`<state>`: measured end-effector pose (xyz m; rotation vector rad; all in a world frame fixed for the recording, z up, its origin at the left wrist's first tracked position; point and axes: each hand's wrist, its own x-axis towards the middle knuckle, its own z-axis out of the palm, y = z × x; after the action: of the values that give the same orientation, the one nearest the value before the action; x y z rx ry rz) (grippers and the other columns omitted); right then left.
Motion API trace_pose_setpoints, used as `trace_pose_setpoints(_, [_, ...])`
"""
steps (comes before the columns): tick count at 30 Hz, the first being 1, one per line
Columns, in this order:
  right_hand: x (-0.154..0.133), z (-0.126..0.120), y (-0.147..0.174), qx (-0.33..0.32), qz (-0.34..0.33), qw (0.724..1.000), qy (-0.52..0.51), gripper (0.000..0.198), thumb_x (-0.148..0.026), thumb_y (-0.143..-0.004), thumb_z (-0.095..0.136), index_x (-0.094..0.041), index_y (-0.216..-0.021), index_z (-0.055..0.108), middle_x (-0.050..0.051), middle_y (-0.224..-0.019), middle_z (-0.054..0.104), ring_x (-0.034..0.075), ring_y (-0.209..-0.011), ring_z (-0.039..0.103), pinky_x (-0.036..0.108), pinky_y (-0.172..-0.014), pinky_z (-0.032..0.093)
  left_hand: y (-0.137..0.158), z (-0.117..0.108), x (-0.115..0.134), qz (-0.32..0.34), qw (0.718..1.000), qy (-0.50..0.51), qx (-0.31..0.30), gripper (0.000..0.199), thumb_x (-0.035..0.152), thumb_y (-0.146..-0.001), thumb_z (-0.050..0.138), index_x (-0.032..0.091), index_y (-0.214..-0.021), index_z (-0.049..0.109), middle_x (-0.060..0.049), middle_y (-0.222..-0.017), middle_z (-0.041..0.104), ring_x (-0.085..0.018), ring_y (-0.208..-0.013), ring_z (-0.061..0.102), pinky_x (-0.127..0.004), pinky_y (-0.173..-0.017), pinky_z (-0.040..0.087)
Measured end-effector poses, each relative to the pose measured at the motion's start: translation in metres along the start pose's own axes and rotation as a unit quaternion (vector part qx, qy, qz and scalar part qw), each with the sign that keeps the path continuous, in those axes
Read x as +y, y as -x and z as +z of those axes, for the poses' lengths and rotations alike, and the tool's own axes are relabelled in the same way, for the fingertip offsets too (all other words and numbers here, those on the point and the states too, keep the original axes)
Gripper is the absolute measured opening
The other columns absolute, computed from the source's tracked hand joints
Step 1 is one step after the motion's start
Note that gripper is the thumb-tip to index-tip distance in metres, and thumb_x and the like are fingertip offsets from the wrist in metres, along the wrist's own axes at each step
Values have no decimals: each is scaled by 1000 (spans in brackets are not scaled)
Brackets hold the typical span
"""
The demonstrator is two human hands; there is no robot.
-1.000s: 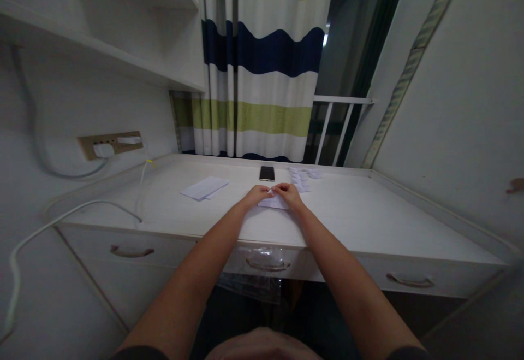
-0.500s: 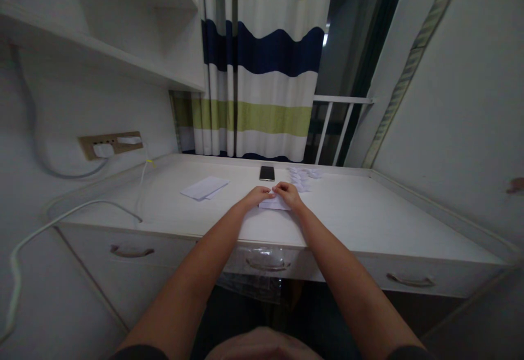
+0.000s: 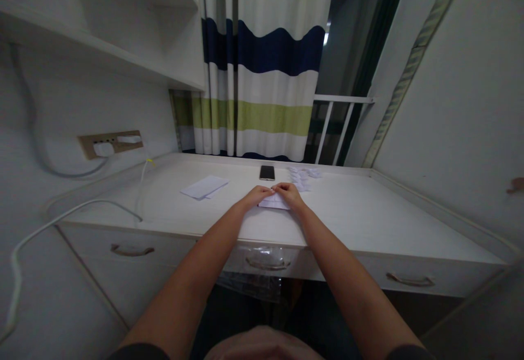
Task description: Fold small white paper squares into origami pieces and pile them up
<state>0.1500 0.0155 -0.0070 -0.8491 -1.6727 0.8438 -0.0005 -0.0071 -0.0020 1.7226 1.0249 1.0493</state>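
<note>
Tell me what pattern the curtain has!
The curtain has white, green and navy stripes, best seen in the head view.

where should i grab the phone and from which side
Probably pinch the phone by its left and right edges, coming down from above. It lies flat on the desk, hiding its underside, while both side edges look free. The left hand, right hand and paper are just in front, so a low near-side reach looks awkward.

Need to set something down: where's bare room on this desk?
Biggest: white desktop between right hand and raised right edge. Smaller: between flat white papers and pale cable. Crowded: the middle, with left hand, held white paper, black rectangular phone and small white paper pieces.
</note>
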Motion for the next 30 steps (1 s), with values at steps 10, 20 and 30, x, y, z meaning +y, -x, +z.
trace_pose_setpoints(10, [1,0,-2,16,-8,1000,23,30,-47,-60,64,-17,-58,63,2,-54,59,13,-55,49,26,-54,38,-1,-1,-1,-17,1000,14,18,37,47,-64,63,10,-61,63,1,-53,53,-11,-55,44,-23,-54,30])
trace_pose_setpoints(20, [5,-1,-3,28,-18,998,56,32,-48,-61,61,-17,-58,61,1,-53,56,13,-54,47,26,-52,35,-4,0,-4,-13,999,31,9,37,47,-62,64,10,-64,63,0,-59,58,-11,-58,46,-23,-56,33])
trace_pose_setpoints(30, [9,-4,-6,82,-25,994,72,30,-47,-64,58,-18,-59,61,1,-53,57,14,-56,49,27,-54,37,-7,1,-8,-22,999,46,11,40,50,-66,63,10,-64,62,-1,-53,54,-12,-55,47,-24,-52,38])
